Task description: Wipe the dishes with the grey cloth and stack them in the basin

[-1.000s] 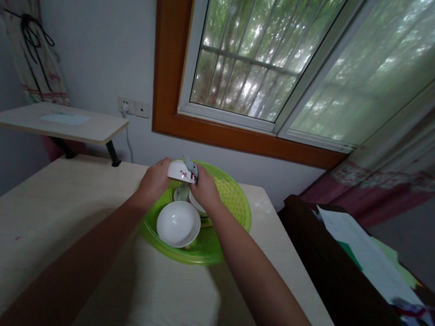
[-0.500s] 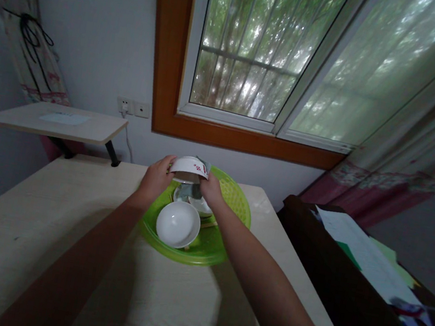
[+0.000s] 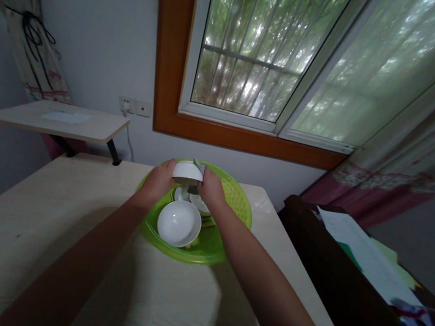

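Note:
Over a round green basket [image 3: 236, 202] on the table, my left hand [image 3: 158, 182] grips a small white bowl [image 3: 186, 170] by its left side. My right hand [image 3: 211, 190] presses a grey cloth [image 3: 199, 167] against the bowl's right side. Just below the hands, a larger white bowl [image 3: 179, 223] sits upright in the near part of the basket. Another white dish [image 3: 199, 203] and what look like chopsticks lie partly hidden under my right hand.
The basket rests on a pale wooden table [image 3: 63, 237] beneath a barred window. A small side shelf [image 3: 57, 120] juts out at the left. A dark cabinet [image 3: 326, 259] with papers [image 3: 372, 256] stands to the right, beside a curtain.
The small bowl has turned in my hands; its red pattern no longer shows. Both hands stay over the far part of the basket.

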The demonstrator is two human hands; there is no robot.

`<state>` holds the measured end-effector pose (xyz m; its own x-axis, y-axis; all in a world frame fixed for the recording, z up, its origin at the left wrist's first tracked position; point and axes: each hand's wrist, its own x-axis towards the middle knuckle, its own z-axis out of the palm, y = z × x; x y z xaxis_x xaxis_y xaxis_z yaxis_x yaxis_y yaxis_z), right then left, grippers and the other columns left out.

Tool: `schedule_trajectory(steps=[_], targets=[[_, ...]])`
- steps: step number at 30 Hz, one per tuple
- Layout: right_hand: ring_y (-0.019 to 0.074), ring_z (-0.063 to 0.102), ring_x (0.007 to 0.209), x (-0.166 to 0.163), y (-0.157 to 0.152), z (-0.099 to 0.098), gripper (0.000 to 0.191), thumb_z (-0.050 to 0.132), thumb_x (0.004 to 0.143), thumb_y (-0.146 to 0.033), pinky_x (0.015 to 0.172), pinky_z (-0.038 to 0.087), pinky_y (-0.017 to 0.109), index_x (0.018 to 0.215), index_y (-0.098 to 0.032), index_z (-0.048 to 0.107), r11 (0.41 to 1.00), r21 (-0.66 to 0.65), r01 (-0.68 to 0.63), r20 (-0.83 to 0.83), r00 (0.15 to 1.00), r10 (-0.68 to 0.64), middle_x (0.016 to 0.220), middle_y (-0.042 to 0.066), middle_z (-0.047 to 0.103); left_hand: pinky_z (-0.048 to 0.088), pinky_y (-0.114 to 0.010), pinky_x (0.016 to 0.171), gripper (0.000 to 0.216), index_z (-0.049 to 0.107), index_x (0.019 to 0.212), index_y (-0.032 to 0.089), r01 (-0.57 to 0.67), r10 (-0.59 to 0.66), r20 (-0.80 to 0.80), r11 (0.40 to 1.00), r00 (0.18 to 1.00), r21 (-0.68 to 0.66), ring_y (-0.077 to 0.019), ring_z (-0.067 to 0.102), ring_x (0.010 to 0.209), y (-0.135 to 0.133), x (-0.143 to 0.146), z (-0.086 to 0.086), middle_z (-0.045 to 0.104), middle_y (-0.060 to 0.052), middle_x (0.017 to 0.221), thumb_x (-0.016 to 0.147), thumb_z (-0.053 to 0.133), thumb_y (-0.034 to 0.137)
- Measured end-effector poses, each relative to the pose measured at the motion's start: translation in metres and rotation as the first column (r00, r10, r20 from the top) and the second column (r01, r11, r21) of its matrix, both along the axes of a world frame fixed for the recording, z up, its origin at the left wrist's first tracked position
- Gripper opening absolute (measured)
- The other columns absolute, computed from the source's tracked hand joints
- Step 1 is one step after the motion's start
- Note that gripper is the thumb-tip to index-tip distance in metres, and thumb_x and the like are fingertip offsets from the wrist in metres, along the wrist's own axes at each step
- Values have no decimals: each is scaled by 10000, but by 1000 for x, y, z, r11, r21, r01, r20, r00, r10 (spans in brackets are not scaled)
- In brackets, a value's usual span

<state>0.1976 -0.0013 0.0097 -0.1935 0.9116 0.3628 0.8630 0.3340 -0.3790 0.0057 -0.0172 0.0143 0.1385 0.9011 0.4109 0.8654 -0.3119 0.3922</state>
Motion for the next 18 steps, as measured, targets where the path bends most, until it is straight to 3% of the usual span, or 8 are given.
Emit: schedule_trajectory(steps=[5, 10, 13, 18], targets=[[259, 658, 1063, -7, -8, 6, 485, 476, 880, -98, 944, 499, 372, 1362, -140, 506, 1000, 26, 9, 51, 999, -10, 1216, 162, 675, 478, -330, 957, 367, 572, 1194, 173, -33, 34, -67, 999, 997, 28, -237, 648, 1104, -1, 1, 0, 682, -133, 1194, 869, 448, 56], [251, 681, 1022, -3, 10, -11, 315, 429, 962, -214, 903, 522, 346, 1179, -168, 653, 995, -57, 77, -237, 968, -89, 1096, 120, 729, 476, -326, 963, 324, 546, 1259, 171, -45, 37, 103, 996, 994, 79, -228, 656, 1104, 7, -1, -5, 691, -127, 1204, 944, 475, 197], [244, 692, 993, 0, 21, -22, 289, 465, 964, -275, 879, 536, 346, 1117, -175, 688, 987, -140, 81, -400, 907, -131, 1068, 97, 744, 494, -334, 916, 357, 542, 1288, 168, -38, 35, 133, 999, 991, 17, -242, 681, 1044, 10, 0, -7, 711, -137, 1162, 957, 503, 296], [240, 699, 957, -1, 23, -25, 265, 524, 934, -269, 858, 539, 342, 1109, -162, 691, 983, -172, 72, -413, 900, -138, 1061, 100, 747, 500, -313, 885, 336, 563, 1268, 167, -43, 51, 130, 997, 990, -65, -224, 690, 1004, 11, -1, -6, 728, -129, 1098, 948, 492, 245]])
